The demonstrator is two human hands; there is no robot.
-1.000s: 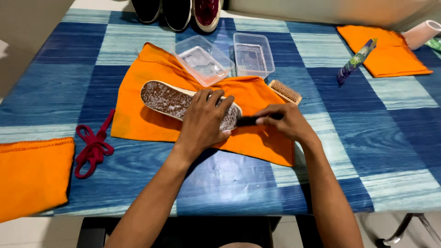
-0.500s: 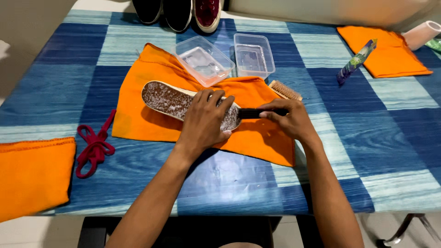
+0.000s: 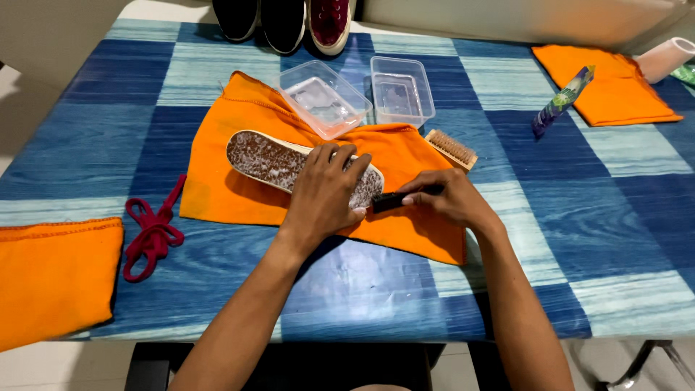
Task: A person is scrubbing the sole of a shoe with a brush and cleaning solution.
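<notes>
Insole (image 3: 268, 158) under left hand (image 3: 326, 194) fingers, right hand (image 3: 447, 199) gripping black brush (image 3: 391, 200)

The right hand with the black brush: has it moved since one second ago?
Yes. The right hand has shifted slightly up and right, toward the wooden brush lying on the orange cloth, drawing its black brush along the heel end of the shoe.
</notes>
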